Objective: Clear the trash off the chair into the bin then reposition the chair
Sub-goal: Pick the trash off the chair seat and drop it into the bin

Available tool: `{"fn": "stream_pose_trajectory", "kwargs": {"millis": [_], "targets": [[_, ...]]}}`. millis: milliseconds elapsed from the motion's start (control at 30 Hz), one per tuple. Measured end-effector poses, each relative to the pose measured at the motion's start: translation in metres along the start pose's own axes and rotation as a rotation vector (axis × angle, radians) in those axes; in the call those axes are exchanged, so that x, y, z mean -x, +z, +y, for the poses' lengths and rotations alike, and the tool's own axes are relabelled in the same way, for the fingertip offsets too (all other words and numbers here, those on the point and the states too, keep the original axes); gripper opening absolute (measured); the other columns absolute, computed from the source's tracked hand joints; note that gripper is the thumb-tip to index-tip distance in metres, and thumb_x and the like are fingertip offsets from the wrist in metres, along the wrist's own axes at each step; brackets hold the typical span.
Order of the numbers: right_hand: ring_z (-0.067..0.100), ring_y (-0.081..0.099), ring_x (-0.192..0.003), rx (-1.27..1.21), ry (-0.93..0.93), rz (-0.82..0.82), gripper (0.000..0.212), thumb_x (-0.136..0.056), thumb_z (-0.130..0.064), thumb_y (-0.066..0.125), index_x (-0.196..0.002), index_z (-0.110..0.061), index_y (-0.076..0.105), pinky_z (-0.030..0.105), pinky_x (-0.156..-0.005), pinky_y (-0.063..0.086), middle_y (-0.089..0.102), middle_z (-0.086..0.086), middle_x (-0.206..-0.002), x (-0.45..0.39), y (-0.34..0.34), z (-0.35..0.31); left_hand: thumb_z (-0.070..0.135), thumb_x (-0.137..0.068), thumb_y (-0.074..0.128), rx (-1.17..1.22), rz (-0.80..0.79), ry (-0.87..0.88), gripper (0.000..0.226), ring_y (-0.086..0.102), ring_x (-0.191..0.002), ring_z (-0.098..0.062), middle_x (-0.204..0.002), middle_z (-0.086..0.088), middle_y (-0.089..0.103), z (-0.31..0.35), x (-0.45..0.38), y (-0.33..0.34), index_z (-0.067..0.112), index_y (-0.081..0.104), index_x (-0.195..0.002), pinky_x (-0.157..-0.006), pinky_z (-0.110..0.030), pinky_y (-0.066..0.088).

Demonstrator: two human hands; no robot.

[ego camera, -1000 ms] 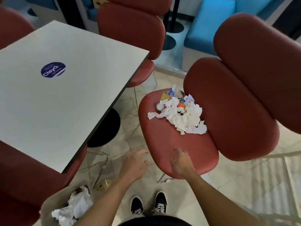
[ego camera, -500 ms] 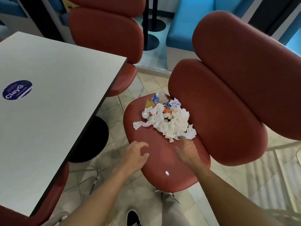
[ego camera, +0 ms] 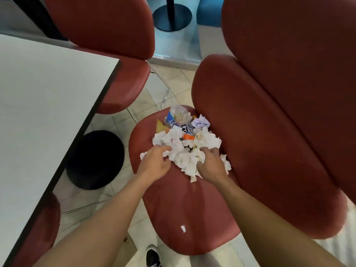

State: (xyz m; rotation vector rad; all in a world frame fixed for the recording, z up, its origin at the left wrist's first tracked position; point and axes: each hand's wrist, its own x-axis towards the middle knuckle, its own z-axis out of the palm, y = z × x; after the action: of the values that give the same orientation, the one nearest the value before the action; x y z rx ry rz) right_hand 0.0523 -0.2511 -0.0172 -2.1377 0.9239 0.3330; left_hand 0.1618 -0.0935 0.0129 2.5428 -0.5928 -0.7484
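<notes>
A pile of crumpled white tissues [ego camera: 180, 151] lies on the red chair seat [ego camera: 183, 205], with clear plastic wrappers [ego camera: 177, 116], a yellow scrap and an orange scrap at its far side. My left hand [ego camera: 156, 163] curls its fingers into the pile's left edge. My right hand [ego camera: 210, 162] digs curled fingers into the right side of the tissues. A tiny white scrap [ego camera: 183, 228] sits alone on the near part of the seat. The bin is out of view.
The chair's red backrest [ego camera: 260, 141] rises on the right. A white table [ego camera: 48, 112] with a black round base [ego camera: 94, 158] stands left. Another red chair [ego camera: 107, 31] stands behind it. My shoe [ego camera: 153, 255] is on the tiled floor below.
Both hands moved forward from the seat's near edge into the tissue pile and curled into it. The view came closer, and the bin dropped out of sight.
</notes>
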Motion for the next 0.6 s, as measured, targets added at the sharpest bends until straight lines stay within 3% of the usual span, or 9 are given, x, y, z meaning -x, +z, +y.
{"fn": "stream_pose_trajectory", "kwargs": {"millis": [133,300,500,600], "targets": [[0.028,0.041,-0.126,0.041,0.049,0.013,0.06,-0.085,-0.013,0.052,-0.142,-0.023,0.038,0.036,-0.096,0.044,0.023,0.006,-0.146,-0.038,-0.01,0.019,0.015,-0.082,0.06,-0.043,-0.036,-0.021,0.045,0.055,-0.113,-0.022,-0.128,-0.004,0.057,0.01,-0.042,0.012,0.024,0.057,-0.126,-0.096,-0.034,0.045],[0.03,0.036,-0.132,0.055,0.083,0.015,0.068,-0.085,-0.012,0.054,-0.146,-0.029,0.031,0.036,-0.102,0.04,0.019,0.008,-0.151,-0.076,-0.016,0.041,0.017,-0.083,0.061,-0.048,-0.008,-0.157,0.063,0.051,-0.12,-0.028,-0.131,-0.011,0.054,0.011,-0.084,0.035,0.015,0.039,-0.142,-0.097,-0.037,0.044],[0.028,0.043,-0.125,0.054,0.116,0.033,0.069,-0.087,-0.014,0.059,-0.145,-0.036,0.029,0.036,-0.095,0.044,0.024,0.007,-0.147,-0.109,0.003,0.062,0.031,-0.081,0.071,0.188,0.086,-0.553,0.057,0.053,-0.118,-0.031,-0.13,-0.013,0.057,0.009,-0.125,0.084,0.008,0.052,-0.13,-0.094,-0.037,0.048],[0.026,0.049,-0.12,0.033,0.128,0.022,0.062,-0.089,-0.011,0.056,-0.144,-0.034,0.035,0.031,-0.09,0.044,0.027,0.006,-0.144,-0.118,0.014,0.071,0.037,-0.08,0.073,0.247,0.16,-0.603,0.058,0.053,-0.118,-0.03,-0.128,-0.011,0.058,0.008,-0.141,0.103,0.006,0.054,-0.126,-0.091,-0.034,0.044]]}}
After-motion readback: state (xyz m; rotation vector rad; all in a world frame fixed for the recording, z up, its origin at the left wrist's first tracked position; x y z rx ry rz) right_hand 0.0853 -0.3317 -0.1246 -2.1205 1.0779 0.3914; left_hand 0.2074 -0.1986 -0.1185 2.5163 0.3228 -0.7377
